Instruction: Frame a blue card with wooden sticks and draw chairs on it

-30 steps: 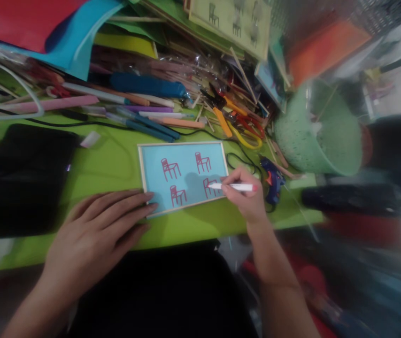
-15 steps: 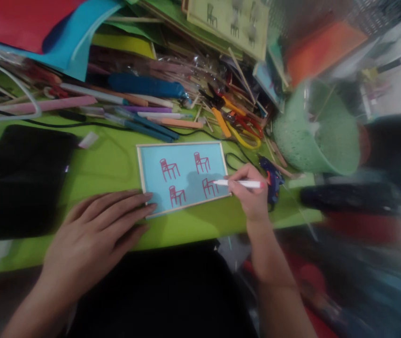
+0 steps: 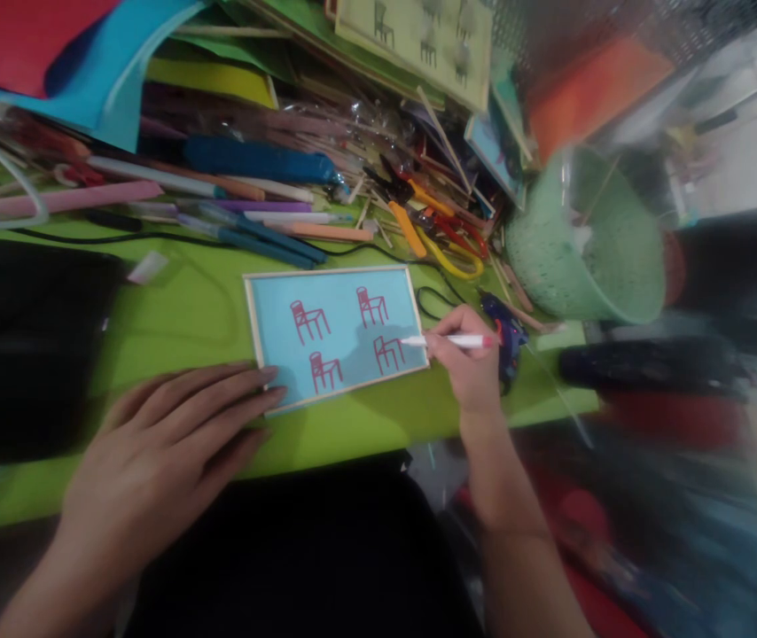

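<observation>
A light-blue card (image 3: 339, 301) framed by thin wooden strips lies on the green table cover. Several red chair drawings show on it, two above and two below. My right hand (image 3: 470, 363) grips a white felt-tip pen (image 3: 462, 340) with a pinkish-red end, its tip at the lower right chair drawing (image 3: 388, 354). Fingers stretched out, my left hand (image 3: 159, 452) rests its fingertips on the card's lower left corner. Just beyond my right hand is a dark blue glue gun (image 3: 506, 328).
A black tablet-like slab (image 3: 26, 346) lies at left. Behind the card are pens (image 3: 259, 235), orange-handled pliers (image 3: 409, 226), yellow-handled scissors (image 3: 451, 257) and loose sticks. A green basket (image 3: 584, 239) stands at right. A yellow card with chair drawings (image 3: 418, 44) leans at the back.
The whole view has shifted slightly, so the scene sits a little further left. Both hands keep about the same place on the card, and the pen tip stays at the lower right chair.
</observation>
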`<control>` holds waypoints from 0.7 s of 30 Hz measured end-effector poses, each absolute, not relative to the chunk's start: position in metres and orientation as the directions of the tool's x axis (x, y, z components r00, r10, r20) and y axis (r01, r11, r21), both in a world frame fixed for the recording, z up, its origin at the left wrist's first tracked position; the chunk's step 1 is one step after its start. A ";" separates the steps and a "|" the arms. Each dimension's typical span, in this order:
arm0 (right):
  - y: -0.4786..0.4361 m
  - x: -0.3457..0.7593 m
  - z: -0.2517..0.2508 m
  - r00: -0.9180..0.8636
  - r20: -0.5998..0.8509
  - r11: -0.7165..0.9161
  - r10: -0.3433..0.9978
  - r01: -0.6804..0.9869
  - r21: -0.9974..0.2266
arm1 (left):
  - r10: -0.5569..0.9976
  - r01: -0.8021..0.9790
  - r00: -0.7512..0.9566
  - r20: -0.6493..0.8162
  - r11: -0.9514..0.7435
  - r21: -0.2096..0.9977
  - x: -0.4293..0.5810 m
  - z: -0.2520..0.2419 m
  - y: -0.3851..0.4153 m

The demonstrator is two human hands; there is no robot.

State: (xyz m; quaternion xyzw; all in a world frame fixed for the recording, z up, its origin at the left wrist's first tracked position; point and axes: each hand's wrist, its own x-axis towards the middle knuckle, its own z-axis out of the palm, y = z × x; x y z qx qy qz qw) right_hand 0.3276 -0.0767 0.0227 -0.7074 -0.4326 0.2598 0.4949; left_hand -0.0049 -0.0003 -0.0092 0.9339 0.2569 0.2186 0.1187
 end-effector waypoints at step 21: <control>-0.077 0.327 0.024 0.446 0.036 -0.136 0.894 0.347 -0.928 | 0.495 0.404 0.765 0.411 -0.867 0.293 0.000 -0.009 0.002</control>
